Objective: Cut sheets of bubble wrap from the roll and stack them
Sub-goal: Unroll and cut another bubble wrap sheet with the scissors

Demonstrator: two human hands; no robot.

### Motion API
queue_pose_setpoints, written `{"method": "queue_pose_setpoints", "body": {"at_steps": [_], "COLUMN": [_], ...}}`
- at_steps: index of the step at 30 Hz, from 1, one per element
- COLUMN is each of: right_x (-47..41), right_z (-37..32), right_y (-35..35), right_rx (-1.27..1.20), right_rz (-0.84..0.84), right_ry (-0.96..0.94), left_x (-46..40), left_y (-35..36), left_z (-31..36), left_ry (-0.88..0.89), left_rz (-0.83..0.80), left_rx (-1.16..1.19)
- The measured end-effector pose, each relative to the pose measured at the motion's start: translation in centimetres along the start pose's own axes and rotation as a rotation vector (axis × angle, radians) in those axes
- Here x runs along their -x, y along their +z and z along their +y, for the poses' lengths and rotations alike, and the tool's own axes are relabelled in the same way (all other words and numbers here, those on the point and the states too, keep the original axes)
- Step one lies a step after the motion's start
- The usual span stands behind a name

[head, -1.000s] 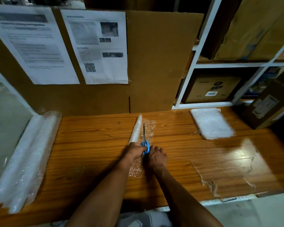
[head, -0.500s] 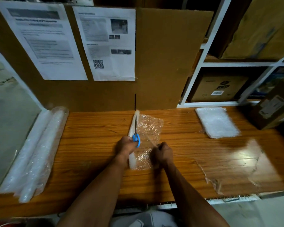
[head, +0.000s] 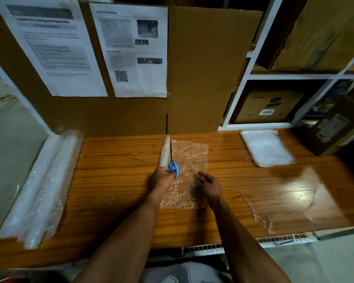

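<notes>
Since half a second ago we have run the scissors (head: 173, 160) further up the sheet: the blades now lie well along the roll's edge, where before only the handles sat near the middle, and the unrolled sheet (head: 187, 172) spreads wider and flatter to the right of the roll. Our right hand (head: 207, 185) has let go of the near corner it was pinching and now lies on the sheet with its fingers loosely bent, gripping nothing that we can see. Nearest us, the wooden table (head: 119, 180) runs left to right, with a crumpled piece of clear film (head: 284, 203) lying on its near right part. Our left hand (head: 161, 178) is curled through the blue handles of the scissors, whose blades point away from us, just beside the small roll of bubble wrap (head: 165, 150). That roll lies at the middle of the table, its long axis running away from us, the sheet attached to it on the right. On the far left two big rolls (head: 43, 186) lie side by side along the table edge. On the far right the stack of cut sheets (head: 267, 148) rests well apart from our hands, near a cardboard box (head: 335, 123). Behind the table stands a cardboard panel (head: 208, 68) with two printed papers (head: 135, 52) fixed on it, and white shelving (head: 251, 78) holding more boxes.
</notes>
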State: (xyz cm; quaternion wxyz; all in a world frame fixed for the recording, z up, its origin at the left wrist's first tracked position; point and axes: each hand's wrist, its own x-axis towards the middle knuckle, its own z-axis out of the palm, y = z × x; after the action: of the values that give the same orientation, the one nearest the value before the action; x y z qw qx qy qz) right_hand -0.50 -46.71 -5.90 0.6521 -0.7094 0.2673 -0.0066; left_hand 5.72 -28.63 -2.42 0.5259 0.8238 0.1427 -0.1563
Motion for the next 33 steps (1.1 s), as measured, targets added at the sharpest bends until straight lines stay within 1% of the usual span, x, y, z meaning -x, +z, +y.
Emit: {"method": "queue_pose_setpoints", "body": {"at_steps": [3, 5, 7, 9, 12, 14, 15, 17, 21, 22, 24, 25, 27, 28, 30, 31, 32, 33], "right_x": [-0.3, -0.1, -0.3, 0.8, 0.9, 1.2, 1.5, 1.7, 2.0, 1.8, 1.2, 1.2, 0.1, 0.5, 1.1, 1.9, 2.3, 2.8], "right_z": [0.9, 1.1, 1.6, 0.5, 0.8, 1.1, 1.3, 1.9, 3.0, 3.2, 4.1, 4.2, 5.7, 5.3, 4.5, 3.7, 3.4, 3.0], "right_y": [-0.2, -0.7, -1.6, -2.4, -3.6, -4.2, -4.4, -4.8, -5.3, -5.4, -6.2, -6.7, -8.0, -8.3, -8.9, -8.9, -8.8, -8.7], "right_rx": [-0.048, -0.006, -0.016, -0.046, -0.095, -0.068, -0.043, 0.007, 0.036, 0.055, 0.110, 0.126, 0.128, 0.168, 0.263, 0.295, 0.338, 0.360], "right_rz": [0.020, 0.026, 0.052, 0.098, 0.165, 0.178, 0.185, 0.183, 0.150, 0.138, 0.147, 0.147, 0.165, 0.163, 0.169, 0.196, 0.248, 0.325], "right_ry": [0.001, -0.040, -0.072, -0.105, -0.112, -0.129, -0.127, -0.140, -0.191, -0.183, -0.136, -0.125, -0.142, -0.151, -0.122, -0.087, -0.103, -0.162], "left_x": [0.1, -0.1, -0.2, -0.6, -0.9, -0.4, -0.1, 0.6, 0.2, -0.5, 0.2, 0.8, 1.6, 1.9, 2.4, 2.6, 2.8, 3.0], "left_y": [-0.1, -0.6, -1.5, -2.5, -3.2, -3.1, -2.9, -2.2, -0.3, 0.2, 0.1, -0.2, -1.0, -1.3, -1.8, -1.8, -1.8, -1.6], "left_z": [-0.8, -1.1, -0.8, -0.7, -0.5, 0.0, 0.2, 0.5, -0.9, -1.9, -1.9, -1.6, -1.0, -0.9, -0.5, -0.4, -0.2, -0.2], "left_ry": [-0.068, -0.072, -0.042, -0.030, 0.015, 0.037, 0.048, 0.077, 0.016, -0.003, -0.043, -0.053, -0.048, -0.044, -0.025, -0.014, 0.001, 0.010], "left_rz": [-0.019, 0.002, 0.051, 0.136, 0.245, 0.267, 0.245, 0.148, -0.145, -0.187, -0.205, -0.187, -0.076, -0.004, 0.084, 0.102, 0.106, 0.099], "left_rx": [-0.010, -0.087, -0.191, -0.249, -0.204, -0.130, -0.106, -0.082, -0.044, -0.055, -0.082, -0.101, -0.177, -0.196, -0.183, -0.167, -0.158, -0.145]}}
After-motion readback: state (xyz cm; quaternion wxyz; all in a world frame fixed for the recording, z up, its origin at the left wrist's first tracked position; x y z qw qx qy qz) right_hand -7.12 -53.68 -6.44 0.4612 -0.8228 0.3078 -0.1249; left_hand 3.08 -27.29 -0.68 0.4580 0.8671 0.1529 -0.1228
